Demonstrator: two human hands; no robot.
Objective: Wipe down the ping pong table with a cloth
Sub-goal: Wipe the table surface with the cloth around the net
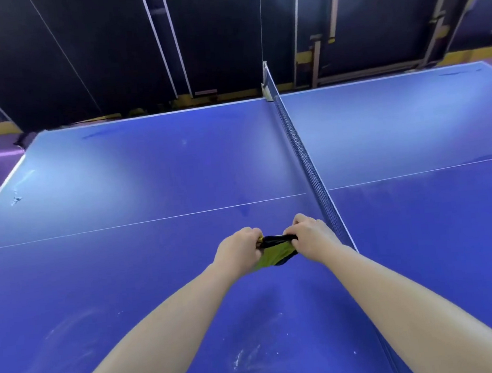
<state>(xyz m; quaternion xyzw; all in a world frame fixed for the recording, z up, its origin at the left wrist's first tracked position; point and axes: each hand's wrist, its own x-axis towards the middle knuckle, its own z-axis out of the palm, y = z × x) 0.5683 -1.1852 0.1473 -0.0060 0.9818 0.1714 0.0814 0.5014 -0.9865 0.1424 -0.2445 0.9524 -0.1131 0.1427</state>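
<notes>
Along the left edge of the frame the blue desk carries a pale scuff, and chalky white smears lie across the lower left and lower centre. Just left of centre, the left hand has its fingers curled tight on one end of the cloth. This is a yellow-green rag with a black edge, bunched short between both hands over the near half of the desk; whether it touches the surface I cannot tell. To its right, the right hand pinches the other end, fingers curled likewise, with its knuckles just beside the net. The risk as I judge it: wadded this small, the cloth would wipe only a narrow strip and miss smears, and a stroke to the right could snag the mesh or drag the net. Beyond the net, the right half of the desk shows faint dull patches.
</notes>
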